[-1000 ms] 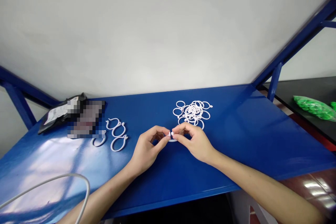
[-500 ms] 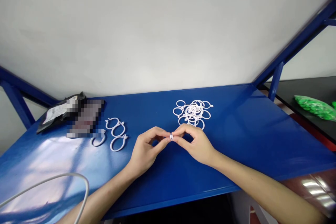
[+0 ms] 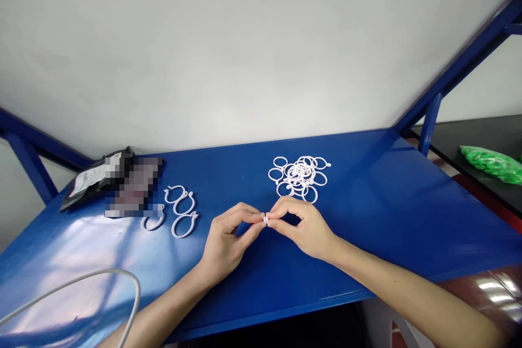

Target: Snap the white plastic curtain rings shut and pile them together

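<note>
My left hand (image 3: pixel 230 242) and my right hand (image 3: pixel 304 228) meet fingertip to fingertip above the front part of the blue table. Thumb and forefinger of each pinch a white plastic ring (image 3: pixel 266 219); only a narrow, edge-on bit shows between the fingertips, and the rest is hidden. Just behind my right hand lies a heap of white rings (image 3: pixel 302 172), many with a small knob or eyelet. To the left of my left hand are several more white rings (image 3: pixel 183 225) lying loosely, some with a gap at the eyelet.
A black plastic parcel (image 3: pixel 84 196) with a white label lies at the table's left back, beside a blurred-out flat object (image 3: pixel 136 185). A white cable (image 3: pixel 101 272) loops across the lower left. Blue frame bars (image 3: pixel 430 119) flank the table (image 3: pixel 359 174). Green bagged items (image 3: pixel 489 165) lie on a dark surface at right.
My hands have shifted very slightly, and the fingertips sit closer together over the white ring. The rings on the table have stayed put.
</note>
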`<state>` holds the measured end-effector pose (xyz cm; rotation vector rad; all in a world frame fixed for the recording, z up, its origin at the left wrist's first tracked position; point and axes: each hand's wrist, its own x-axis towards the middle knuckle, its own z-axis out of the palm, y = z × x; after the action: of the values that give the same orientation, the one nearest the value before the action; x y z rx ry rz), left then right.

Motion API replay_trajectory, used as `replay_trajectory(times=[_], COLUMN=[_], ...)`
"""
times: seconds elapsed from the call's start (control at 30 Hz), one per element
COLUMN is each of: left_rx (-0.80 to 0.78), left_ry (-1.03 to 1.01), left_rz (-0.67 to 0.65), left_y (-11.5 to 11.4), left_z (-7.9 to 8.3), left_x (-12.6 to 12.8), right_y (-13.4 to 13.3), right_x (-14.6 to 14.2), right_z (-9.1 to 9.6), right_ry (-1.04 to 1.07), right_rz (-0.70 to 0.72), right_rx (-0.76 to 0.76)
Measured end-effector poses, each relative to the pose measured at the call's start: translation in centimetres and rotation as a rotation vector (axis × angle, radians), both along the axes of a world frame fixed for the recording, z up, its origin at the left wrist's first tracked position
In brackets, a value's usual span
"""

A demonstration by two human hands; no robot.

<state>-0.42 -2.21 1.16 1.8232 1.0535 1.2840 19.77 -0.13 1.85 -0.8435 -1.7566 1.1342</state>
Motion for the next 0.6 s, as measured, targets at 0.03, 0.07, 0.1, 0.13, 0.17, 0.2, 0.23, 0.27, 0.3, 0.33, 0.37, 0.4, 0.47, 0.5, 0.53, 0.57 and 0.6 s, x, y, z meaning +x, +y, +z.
replay_trajectory(times=[0.03,0.07,0.1,0.13,0.17,0.2,0.23,0.27,0.3,0.33,0.37,0.4,0.47,0.5,0.53,0.57,0.6], left_rx=[0.011,0.026,0.042,0.059,0.073,0.084,0.09,0.093,0.099,0.11,0.127,0.146,0.159,0.126,0.061,-0.025,-0.111], left_ry=[0.009,0.022,0.038,0.056,0.077,0.104,0.139,0.186,0.247,0.323,0.416,0.526,0.787,0.928,1.06,1.161,1.224], left_rz=[-0.005,-0.008,-0.007,-0.004,0.0,0.005,0.015,0.024,0.026,0.029,0.046,0.097,0.295,0.46,0.578,0.654,0.697], left_y=[0.0,0.0,-0.1,-0.1,0.0,0.1,0.2,0.4,0.6,1.0,1.4,1.9,3.0,3.5,4.0,4.4,4.8], left_z=[0.0,-0.1,-0.1,-0.1,-0.1,0.0,0.1,0.2,0.4,0.6,0.8,1.1,1.6,1.8,2.1,2.3,2.4], left_x=[0.0,0.0,0.1,0.1,0.2,0.2,0.2,0.2,0.0,-0.2,-0.7,-1.4,-3.3,-4.5,-5.7,-6.9,-8.0], right_y=[0.0,0.0,0.0,0.0,0.0,0.0,0.1,0.2,0.3,0.5,0.8,1.1,2.0,2.5,3.1,3.7,4.3], right_x=[0.1,0.1,0.1,0.1,0.1,0.1,0.0,0.0,0.0,0.0,0.1,0.3,1.1,1.5,2.1,2.6,3.1], right_z=[0.0,-0.1,-0.1,-0.1,-0.1,-0.1,0.0,0.0,0.1,0.2,0.3,0.3,0.4,0.4,0.3,0.2,0.1], right_ry=[-0.004,-0.009,-0.016,-0.024,-0.033,-0.044,-0.06,-0.085,-0.116,-0.152,-0.187,-0.218,-0.27,-0.294,-0.32,-0.348,-0.382], right_rz=[0.006,0.009,0.01,0.006,-0.001,-0.01,-0.023,-0.036,-0.046,-0.057,-0.073,-0.094,-0.167,-0.221,-0.285,-0.353,-0.42], right_rx=[0.002,0.008,0.016,0.024,0.031,0.034,0.033,0.033,0.042,0.067,0.115,0.185,0.356,0.436,0.498,0.542,0.559])
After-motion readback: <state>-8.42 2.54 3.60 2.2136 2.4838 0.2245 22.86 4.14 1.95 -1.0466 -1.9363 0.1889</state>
